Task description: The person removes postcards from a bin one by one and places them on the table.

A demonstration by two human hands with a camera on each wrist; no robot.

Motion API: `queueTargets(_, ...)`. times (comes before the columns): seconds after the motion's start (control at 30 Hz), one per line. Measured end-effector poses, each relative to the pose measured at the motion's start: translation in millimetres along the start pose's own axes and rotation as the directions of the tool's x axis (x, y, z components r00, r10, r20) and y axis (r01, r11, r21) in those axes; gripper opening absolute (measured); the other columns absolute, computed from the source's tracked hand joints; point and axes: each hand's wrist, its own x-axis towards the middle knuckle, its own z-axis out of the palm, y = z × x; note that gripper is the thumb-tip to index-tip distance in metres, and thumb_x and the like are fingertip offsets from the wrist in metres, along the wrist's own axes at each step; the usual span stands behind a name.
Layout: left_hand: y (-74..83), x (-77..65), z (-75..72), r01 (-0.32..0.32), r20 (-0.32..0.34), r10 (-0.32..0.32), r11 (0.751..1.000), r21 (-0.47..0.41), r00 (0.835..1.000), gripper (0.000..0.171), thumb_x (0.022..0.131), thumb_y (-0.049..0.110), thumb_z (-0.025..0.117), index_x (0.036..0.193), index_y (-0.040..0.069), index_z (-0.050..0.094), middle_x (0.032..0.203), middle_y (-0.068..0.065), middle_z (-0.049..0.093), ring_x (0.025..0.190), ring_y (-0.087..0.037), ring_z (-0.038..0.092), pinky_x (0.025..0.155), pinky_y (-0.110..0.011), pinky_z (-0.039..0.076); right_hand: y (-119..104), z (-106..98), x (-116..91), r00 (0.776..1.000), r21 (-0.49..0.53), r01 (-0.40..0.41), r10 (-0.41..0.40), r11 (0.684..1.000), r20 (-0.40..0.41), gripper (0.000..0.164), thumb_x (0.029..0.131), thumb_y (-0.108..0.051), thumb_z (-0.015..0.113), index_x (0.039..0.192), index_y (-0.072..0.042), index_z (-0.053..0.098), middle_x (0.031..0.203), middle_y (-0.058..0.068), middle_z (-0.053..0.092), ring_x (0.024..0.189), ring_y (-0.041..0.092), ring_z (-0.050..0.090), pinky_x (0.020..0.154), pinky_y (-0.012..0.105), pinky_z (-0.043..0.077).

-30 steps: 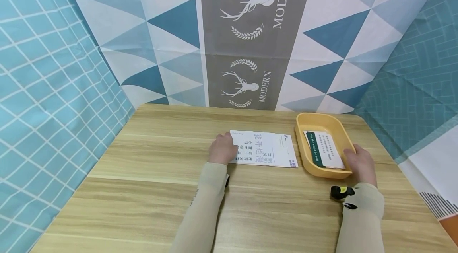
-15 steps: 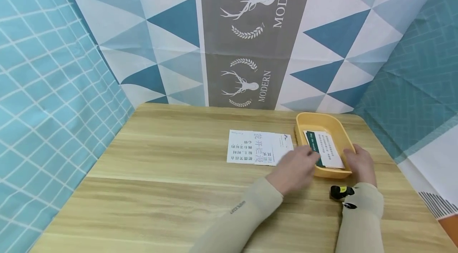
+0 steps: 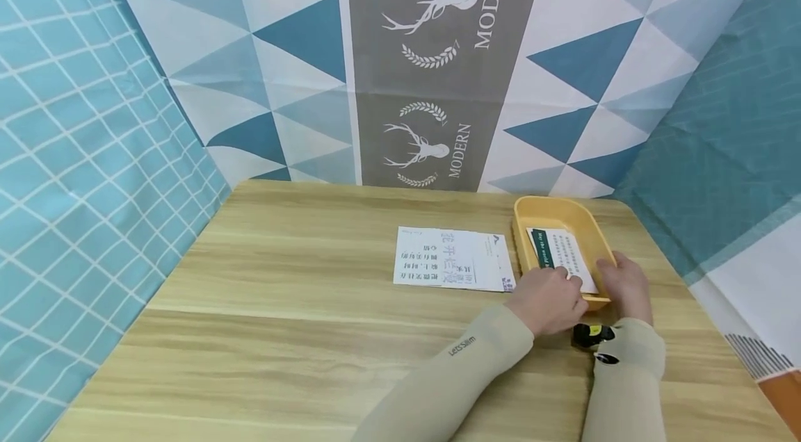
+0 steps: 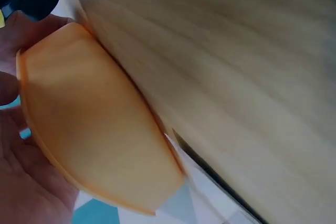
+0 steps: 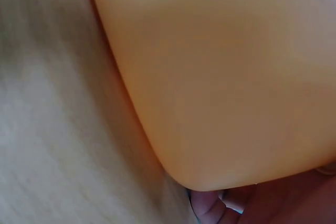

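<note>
Here's the right hand [image 3: 630, 287] clamped on the yellow tray [image 3: 553, 208] at its 4 o'clock corner, while the left hand [image 3: 553, 304] works at 6 o'clock, fingers bent over the cards [image 3: 568, 245] inside; whether they pinch 1, I can't tell! The pile [image 3: 452, 258] lies on the table at the tray's 9 o'clock. Handling looks best with the tray steady, fingertips under just 1 card's edge, lifting flat without bending corners.
</note>
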Motion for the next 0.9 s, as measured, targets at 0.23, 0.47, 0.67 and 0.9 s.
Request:
queueTargets(0.23,8.0,16.1,-2.5,0.196,-0.004,-0.197,0.98,-0.02,0.98,0.026,0.101,0.041,0.053,0.099,0.02,0.068,0.091,0.005,0.065,0.065,-0.005,0.056,0.05,-0.023,0.05,1.8,1.1,-0.4,1.0,-0.001,0.02,-0.02,1.0,-0.021,0.062,0.106,-0.033,0.026,0.157,0.002,0.024,0.154,0.034,0.033,0.127,0.046,0.042,0.111,0.06,0.036)
queueTargets(0.47,13.4,36.5,-6.0,0.376,0.047,-0.374,0.926,-0.038,0.926,0.017,0.095,0.036,0.065,0.105,0.022,0.069,0.106,-0.001,0.065,0.087,-0.012,0.064,0.06,-0.024,0.054,1.1,2.2,0.7,0.999,-0.006,0.02,-0.02,1.0,-0.033,0.062,0.106,-0.032,0.027,0.158,0.001,0.024,0.155,0.034,0.031,0.129,0.046,0.04,0.114,0.061,0.033)
queueTargets(0.67,18.2,49.0,-3.4,0.465,0.127,-0.467,0.884,0.042,0.875,0.025,0.098,0.039,0.06,0.118,0.027,0.07,0.118,-0.003,0.068,0.093,-0.014,0.066,0.069,-0.028,0.058,-1.2,3.4,1.6,1.0,0.031,-0.022,0.022,0.999,-0.021,0.062,0.107,-0.033,0.026,0.16,-0.002,0.021,0.158,0.032,0.029,0.129,0.045,0.039,0.115,0.061,0.033)
queueTargets(0.9,21.9,52.5,-2.2,0.516,0.199,-0.514,0.855,0.044,0.835,0.031,0.099,0.043,0.06,0.128,0.035,0.066,0.135,0.0,0.062,0.104,-0.013,0.067,0.077,-0.029,0.059,-1.9,4.5,-0.3,0.999,0.034,-0.031,0.032,0.999,-0.021,0.062,0.106,-0.032,0.026,0.159,0.0,0.021,0.157,0.032,0.029,0.129,0.045,0.039,0.114,0.06,0.034)
